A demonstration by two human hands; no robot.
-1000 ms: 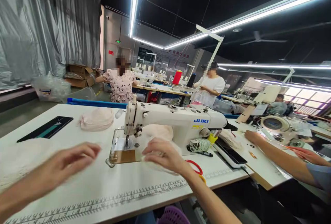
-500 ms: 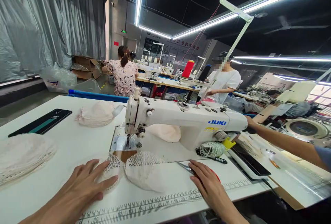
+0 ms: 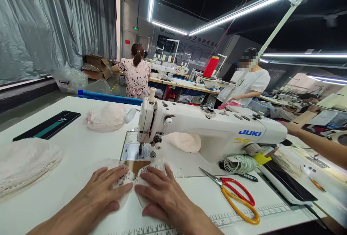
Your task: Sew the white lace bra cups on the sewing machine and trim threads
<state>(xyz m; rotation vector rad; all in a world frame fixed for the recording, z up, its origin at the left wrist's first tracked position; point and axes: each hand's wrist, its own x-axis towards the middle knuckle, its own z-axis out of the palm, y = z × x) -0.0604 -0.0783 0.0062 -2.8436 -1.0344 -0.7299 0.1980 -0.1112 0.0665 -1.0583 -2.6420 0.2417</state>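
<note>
My left hand (image 3: 105, 188) lies with spread fingers on a white lace piece (image 3: 108, 163) in front of the sewing machine (image 3: 208, 123). Close beside it, my right hand (image 3: 165, 191) rests flat, fingers apart, over a second rounded lace piece (image 3: 162, 163). Both pieces are largely covered by the hands, just before the needle plate (image 3: 135, 152). Scissors (image 3: 233, 191) with red and yellow handles lie untouched to the right of my right hand, blades partly apart.
Stacked lace pieces (image 3: 27, 162) and a gathered white piece (image 3: 105, 117) lie left, near a black-and-teal case (image 3: 47, 124). Coiled cord (image 3: 240, 164) sits by the machine's base. Another person's arm (image 3: 317, 142) reaches in from the right. Two people (image 3: 137, 70) (image 3: 252, 79) are beyond.
My right hand has left the scissors and moved left onto the lace piece beside my left hand. The view has shifted, and the scissors now show fully.
</note>
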